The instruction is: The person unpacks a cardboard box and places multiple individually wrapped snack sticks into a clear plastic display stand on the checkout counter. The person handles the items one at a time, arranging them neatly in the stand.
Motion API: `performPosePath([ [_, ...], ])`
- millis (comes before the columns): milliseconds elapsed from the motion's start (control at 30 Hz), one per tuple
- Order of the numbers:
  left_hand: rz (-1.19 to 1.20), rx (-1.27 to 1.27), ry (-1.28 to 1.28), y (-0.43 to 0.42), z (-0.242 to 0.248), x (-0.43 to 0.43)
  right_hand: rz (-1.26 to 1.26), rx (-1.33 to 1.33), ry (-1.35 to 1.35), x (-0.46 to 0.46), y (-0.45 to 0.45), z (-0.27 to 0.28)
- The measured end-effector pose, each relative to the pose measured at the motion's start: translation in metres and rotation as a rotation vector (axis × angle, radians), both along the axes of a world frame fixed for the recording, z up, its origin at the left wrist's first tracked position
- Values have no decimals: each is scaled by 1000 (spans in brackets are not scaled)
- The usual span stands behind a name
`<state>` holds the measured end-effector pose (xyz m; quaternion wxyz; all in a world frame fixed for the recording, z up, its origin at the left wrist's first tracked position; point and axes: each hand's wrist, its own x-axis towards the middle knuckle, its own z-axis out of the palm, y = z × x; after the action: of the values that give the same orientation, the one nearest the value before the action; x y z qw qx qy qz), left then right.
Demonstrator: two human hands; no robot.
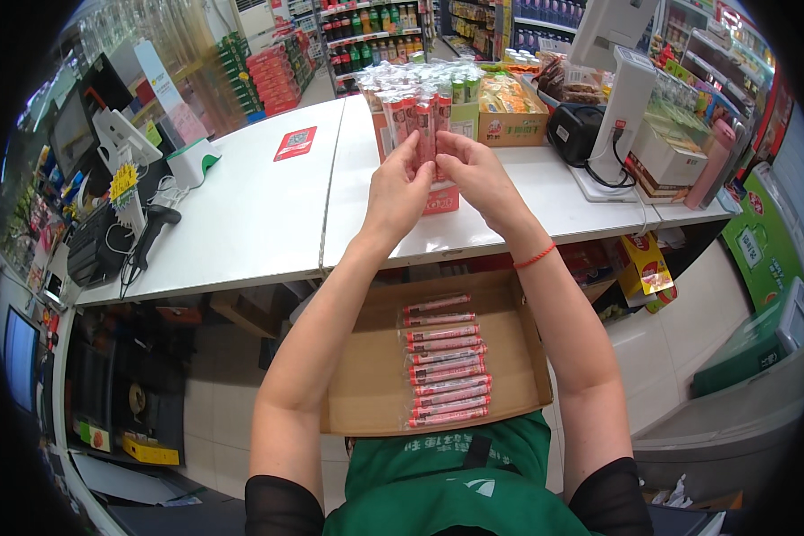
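Note:
My left hand (400, 191) and my right hand (477, 175) close in from both sides around a bundle of pink, clear-wrapped candy tubes (423, 122). The tubes stand upright over a small pink display box (442, 199) on the counter; my fingers hide their lower parts and most of the box. Below my forearms, a shallow cardboard box (368, 375) rests at my lap. Inside it, several similar pink tubes (450, 368) lie sideways in a column.
On the white counter (261, 194), a green-boxed group of tubes (465, 114) and a carton of orange snack packs (512, 127) stand behind my hands. A white scale (610, 134) is to the right. A barcode scanner (154, 231) and keyboard (97, 238) lie left.

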<state>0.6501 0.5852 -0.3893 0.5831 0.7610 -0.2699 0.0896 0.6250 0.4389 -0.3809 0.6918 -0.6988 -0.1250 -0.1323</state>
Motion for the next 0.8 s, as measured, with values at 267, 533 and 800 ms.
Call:
performPosePath([
  [267,-8,-80,-49,-6,-12,13,15,-18,38,-3,3,7],
  [533,18,-228,-28,-6,6,-1,6,-34,-93,-15,7,9],
  [800,142,-250,-144,4,24,1,-31,-120,-248,-19,15,10],
])
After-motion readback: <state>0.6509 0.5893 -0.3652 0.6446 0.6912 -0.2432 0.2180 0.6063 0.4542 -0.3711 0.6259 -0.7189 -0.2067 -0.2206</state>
